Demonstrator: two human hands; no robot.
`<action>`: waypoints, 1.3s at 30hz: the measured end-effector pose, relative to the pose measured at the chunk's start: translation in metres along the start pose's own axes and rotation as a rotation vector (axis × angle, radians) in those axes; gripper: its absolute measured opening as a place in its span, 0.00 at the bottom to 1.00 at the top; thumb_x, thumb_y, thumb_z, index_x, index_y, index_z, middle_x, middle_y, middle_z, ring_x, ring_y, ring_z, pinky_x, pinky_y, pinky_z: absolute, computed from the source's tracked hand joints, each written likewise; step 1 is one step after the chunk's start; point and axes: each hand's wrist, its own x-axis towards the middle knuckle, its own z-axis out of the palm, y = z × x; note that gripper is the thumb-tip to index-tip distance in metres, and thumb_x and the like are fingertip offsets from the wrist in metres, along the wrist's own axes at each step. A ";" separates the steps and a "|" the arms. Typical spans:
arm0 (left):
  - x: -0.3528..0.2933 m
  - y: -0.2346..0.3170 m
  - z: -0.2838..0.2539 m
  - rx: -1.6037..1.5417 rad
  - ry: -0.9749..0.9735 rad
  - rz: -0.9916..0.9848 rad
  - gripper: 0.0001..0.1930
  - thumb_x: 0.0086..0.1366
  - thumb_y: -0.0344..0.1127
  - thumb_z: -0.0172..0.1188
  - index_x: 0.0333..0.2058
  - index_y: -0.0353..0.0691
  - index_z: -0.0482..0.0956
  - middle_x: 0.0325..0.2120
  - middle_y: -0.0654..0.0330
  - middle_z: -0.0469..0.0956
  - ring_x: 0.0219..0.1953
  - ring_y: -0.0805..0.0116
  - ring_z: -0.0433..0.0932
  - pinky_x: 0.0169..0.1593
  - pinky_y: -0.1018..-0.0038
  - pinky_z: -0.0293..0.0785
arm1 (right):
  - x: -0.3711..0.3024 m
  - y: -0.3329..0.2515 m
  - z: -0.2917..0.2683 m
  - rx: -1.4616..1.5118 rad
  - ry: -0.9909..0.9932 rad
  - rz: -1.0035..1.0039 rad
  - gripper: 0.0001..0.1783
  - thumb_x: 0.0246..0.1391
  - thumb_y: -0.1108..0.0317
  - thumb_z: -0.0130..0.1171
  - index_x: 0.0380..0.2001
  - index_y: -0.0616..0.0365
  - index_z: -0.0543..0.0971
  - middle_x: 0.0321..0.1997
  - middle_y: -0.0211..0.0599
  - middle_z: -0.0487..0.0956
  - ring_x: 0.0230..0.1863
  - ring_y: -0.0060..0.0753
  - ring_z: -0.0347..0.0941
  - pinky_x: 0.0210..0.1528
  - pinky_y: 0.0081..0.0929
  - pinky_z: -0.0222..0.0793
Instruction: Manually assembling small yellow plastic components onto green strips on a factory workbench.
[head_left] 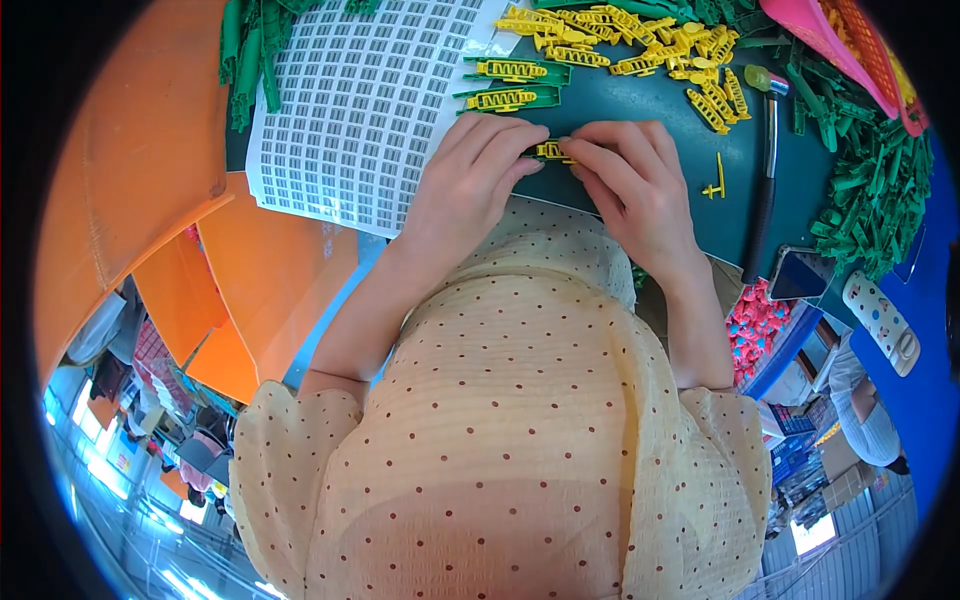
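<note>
Near the table's front edge, my left hand (475,172) and my right hand (640,185) pinch a small yellow plastic part (552,151) from its two sides. Fingers cover most of it, so a green piece beneath cannot be made out. Just beyond my left hand lie two green plastic pieces (548,97), one behind the other, each with a yellow ladder-like part (502,100) set in it. A pile of similar yellow parts (690,45) spreads beyond my right hand. One thin yellow piece (718,178) lies alone to its right.
A printed label sheet (340,120) covers the table's left. Green pieces (875,200) heap at the right, beside a hammer (767,170), a phone (800,273) and a white dotted object (880,322). Pink and red baskets (840,50) stand far right. An orange box (140,150) borders the left.
</note>
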 end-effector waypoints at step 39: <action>0.007 -0.012 0.000 0.187 -0.009 0.149 0.15 0.52 0.24 0.62 0.40 0.44 0.83 0.37 0.65 0.79 0.39 0.65 0.77 0.42 0.69 0.71 | 0.006 -0.002 0.012 -0.126 0.069 0.051 0.17 0.45 0.74 0.70 0.41 0.51 0.82 0.44 0.27 0.79 0.44 0.35 0.71 0.47 0.32 0.63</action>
